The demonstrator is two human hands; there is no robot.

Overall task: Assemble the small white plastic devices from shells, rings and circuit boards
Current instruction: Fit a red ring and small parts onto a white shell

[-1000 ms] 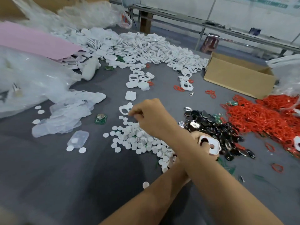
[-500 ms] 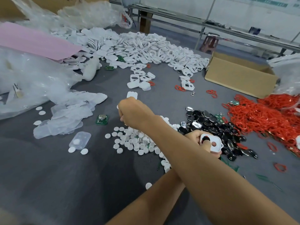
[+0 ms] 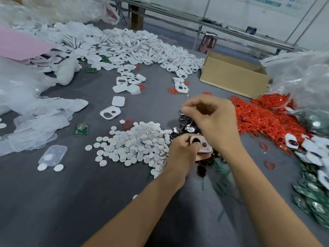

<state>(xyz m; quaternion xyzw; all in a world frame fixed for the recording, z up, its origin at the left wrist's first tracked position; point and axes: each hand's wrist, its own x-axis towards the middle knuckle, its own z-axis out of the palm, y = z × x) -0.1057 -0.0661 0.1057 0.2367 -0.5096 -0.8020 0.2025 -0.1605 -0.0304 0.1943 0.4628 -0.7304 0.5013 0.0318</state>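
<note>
Shell (image 3: 203, 146) pinched by left grip (image 3: 181, 152); right grip (image 3: 213, 120) curled at its 12 o'clock, contents unclear; insert to be seated squarely, pressed evenly

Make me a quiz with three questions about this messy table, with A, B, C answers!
1. Where is the cardboard box?
A) just beyond the red rings
B) under the table
C) in a hand

2. What colour is the lone circuit board left of the white discs?
A) blue
B) green
C) yellow

3. What is the left hand doing?
A) lying flat
B) holding a white shell
C) pointing up

Answers:
1 A, it sits on the far side of the ring heap.
2 B, the board is green with a silver coin cell.
3 B, its fingers grip the two-holed shell.
</note>
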